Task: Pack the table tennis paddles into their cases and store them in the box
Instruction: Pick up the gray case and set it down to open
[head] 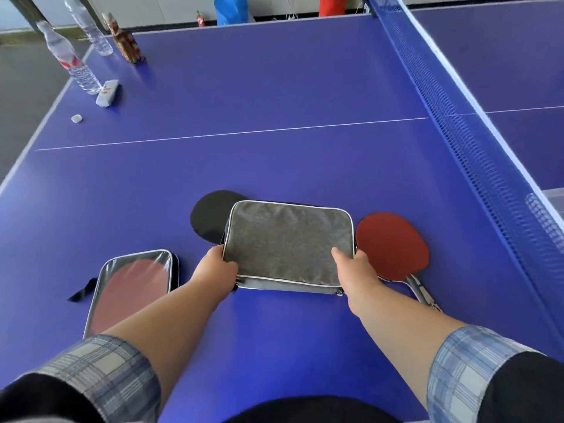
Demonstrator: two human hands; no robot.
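A grey rectangular paddle case [288, 244] with white piping lies on the blue table in front of me. My left hand [218, 268] grips its near left corner, and my right hand [355, 270] grips its near right corner, thumb on top. A black paddle [207, 216] lies partly under the case's far left side. A red paddle [392, 244] lies just right of the case, handle pointing toward me. At the near left a second case [131, 288] with a clear front shows a red paddle inside.
The blue net [476, 138] runs along the right side. Beyond it a clear plastic box [549, 206] shows at the right edge. Three bottles [79, 68], a small white block [106, 93] and a cap [77, 118] stand at the far left of the table.
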